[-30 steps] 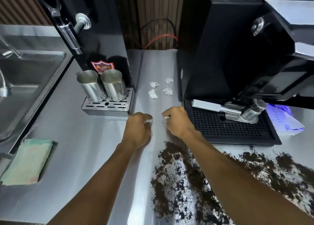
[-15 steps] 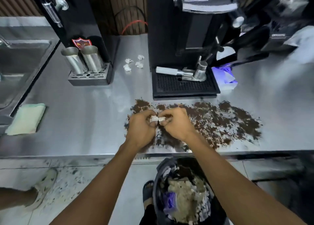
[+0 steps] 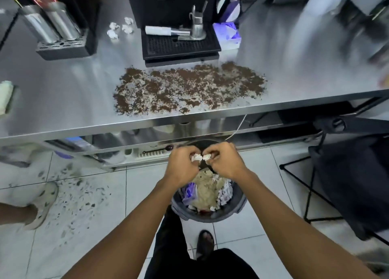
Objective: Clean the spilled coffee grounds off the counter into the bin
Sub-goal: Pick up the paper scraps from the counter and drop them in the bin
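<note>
Bin (image 3: 236,208), left grip (image 3: 182,165) curled (right (image 3: 224,162) likewise)

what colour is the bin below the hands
Dark grey; the bin shows best in the head view.

Café or coffee-bar work area, commercial rather than home. Signs: long stainless counter (image 3: 63,93) w/ a lower shelf (image 3: 189,129) under it; black espresso machine (image 3: 168,0) w/ grated drip tray (image 3: 181,47) and a portafilter (image 3: 179,31) lying on it; 2 steel pitchers (image 3: 52,23) on a small grated tray (image 3: 63,47) at left; coffee grounds (image 3: 189,87) spread across the counter front. White tile floor (image 3: 94,247), bin (image 3: 237,207) full of paper waste.
</note>
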Demonstrator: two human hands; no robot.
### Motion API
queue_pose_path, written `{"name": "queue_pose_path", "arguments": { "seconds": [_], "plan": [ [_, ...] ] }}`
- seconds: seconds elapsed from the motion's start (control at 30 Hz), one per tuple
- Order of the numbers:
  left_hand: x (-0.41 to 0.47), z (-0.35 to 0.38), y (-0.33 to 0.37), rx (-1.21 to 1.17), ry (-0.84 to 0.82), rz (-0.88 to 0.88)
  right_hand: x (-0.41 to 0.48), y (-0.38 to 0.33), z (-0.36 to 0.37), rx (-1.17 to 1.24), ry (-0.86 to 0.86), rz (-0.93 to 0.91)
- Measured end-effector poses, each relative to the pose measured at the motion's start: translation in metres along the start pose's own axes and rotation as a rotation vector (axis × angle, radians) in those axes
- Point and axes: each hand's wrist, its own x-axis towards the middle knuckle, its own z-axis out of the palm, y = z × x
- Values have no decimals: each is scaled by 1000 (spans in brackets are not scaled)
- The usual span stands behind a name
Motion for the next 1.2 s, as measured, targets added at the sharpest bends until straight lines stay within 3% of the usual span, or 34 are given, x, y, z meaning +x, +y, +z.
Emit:
{"name": "queue_pose_path", "arguments": {
  "seconds": [0.27, 0.5, 0.87, 1.03, 1.2],
  "plan": [
    [-35, 42, -4, 70, -181, -19, -34, 52, 18, -69, -106, 106],
    [-16, 15, -9, 11, -141, -44, -15, 43, 3, -32, -57, 101],
    [124, -144, -27, -85, 178, 53, 138, -129, -27, 10, 126, -182],
    [220, -225, -78, -21, 313, 57, 251, -211, -10, -24, 140, -219],
    [309, -275, -135, 25, 308, -14, 343, -265, 21, -83, 99, -262]
  ]
}}
